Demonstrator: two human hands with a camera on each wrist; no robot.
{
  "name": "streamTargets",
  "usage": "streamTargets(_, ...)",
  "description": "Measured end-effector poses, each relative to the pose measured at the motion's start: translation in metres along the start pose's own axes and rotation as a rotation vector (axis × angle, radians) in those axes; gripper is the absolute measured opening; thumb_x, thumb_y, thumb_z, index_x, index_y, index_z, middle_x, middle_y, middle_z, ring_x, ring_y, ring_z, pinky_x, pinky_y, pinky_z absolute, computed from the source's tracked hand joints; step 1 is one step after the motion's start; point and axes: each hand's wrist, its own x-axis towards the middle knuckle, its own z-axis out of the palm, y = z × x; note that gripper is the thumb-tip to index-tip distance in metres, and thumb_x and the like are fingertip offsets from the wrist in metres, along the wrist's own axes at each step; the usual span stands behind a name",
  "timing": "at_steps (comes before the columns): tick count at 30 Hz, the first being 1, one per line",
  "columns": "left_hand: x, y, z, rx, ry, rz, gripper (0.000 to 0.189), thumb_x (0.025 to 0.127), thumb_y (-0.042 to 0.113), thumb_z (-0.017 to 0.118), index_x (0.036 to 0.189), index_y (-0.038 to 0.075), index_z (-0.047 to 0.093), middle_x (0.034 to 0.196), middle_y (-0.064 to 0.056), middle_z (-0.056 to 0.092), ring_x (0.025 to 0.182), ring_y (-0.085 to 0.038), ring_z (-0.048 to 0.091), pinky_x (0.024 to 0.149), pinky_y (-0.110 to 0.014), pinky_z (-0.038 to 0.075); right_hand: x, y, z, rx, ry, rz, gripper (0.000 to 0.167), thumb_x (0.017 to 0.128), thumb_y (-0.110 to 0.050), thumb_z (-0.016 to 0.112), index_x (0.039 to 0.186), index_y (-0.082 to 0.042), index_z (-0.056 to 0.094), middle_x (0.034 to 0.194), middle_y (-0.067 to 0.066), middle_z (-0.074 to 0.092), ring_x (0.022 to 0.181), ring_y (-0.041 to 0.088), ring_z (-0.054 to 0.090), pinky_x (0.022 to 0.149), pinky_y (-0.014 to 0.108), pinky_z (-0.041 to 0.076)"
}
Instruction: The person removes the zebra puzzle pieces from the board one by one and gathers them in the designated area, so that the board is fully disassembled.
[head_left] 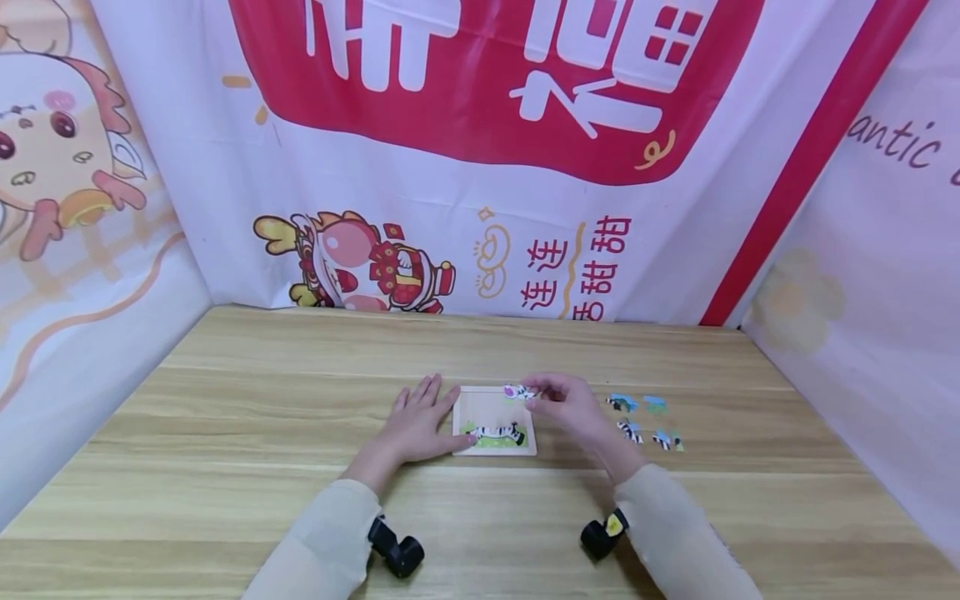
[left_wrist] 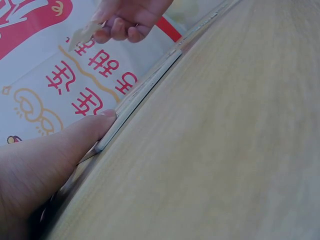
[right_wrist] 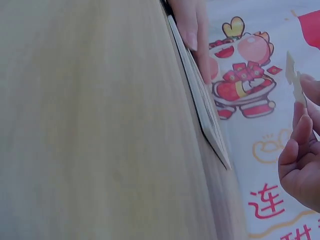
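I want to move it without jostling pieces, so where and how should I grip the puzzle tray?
Probably pinch the puzzle tray by its right rim, toward the near corner, coming from the right: it lies flat, that stretch is bare, and the left hand rests at the opposite edge.

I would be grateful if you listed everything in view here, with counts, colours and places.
Puzzle tray: one, pale, on the table.
Fitted puzzle section: one, green, black and white, in the tray's near part.
Held puzzle piece: one, white, black and pink, raised above the table.
Loose puzzle pieces: about five, blue, green, black and white, right of the tray.
Table: one, wood-brown, foreground.
Printed backdrop: count unclear, mainly white and red, behind and beside the table.
Wrist cameras: two, black, one per wrist.
Sleeves: two, beige, on the forearms.
Left hand: one, thumb on the tray's rim.
Right hand: one, pinching the raised piece.
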Motion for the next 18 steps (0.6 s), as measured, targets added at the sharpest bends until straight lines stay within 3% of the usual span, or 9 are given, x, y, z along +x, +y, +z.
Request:
streamTargets(7,0.001,-0.001,0.001,-0.001,0.008,-0.005,0.088,0.069,0.074,0.038,0.137,0.02,0.025,0.142,-0.011,0.007,0.128,-0.025,-0.001,0.099,-0.046,-0.003,-0.008,0.009,-0.031,-0.002,-0.014,-0.106,0.027,0.077,-0.012,0.065,0.103,-0.002,0.06,0.084,0.009,0.054,0.075,0.022,0.044,0.063,0.027,0.04)
streamTargets(13,0.001,0.0,0.001,0.003,0.011,0.003,0.089,0.069,0.074,0.038,0.137,0.019,0.025,0.142,-0.012,0.007,0.128,-0.025,-0.001,0.099,-0.047,-0.003,-0.016,0.013,-0.054,0.015,-0.005,-0.071,0.029,0.079,-0.012,0.063,0.105,-0.002,0.059,0.09,0.011,0.054,0.078,0.023,0.044,0.067,0.031,0.042)
streamTargets(18,0.001,0.0,0.001,0.001,0.006,0.001,0.088,0.069,0.074,0.039,0.137,0.019,0.025,0.142,-0.012,0.007,0.128,-0.025,-0.001,0.099,-0.047,-0.003,-0.022,0.021,-0.068,-0.01,0.008,-0.069,0.032,0.078,-0.013,0.064,0.106,0.0,0.058,0.092,0.014,0.054,0.078,0.022,0.046,0.066,0.028,0.042)
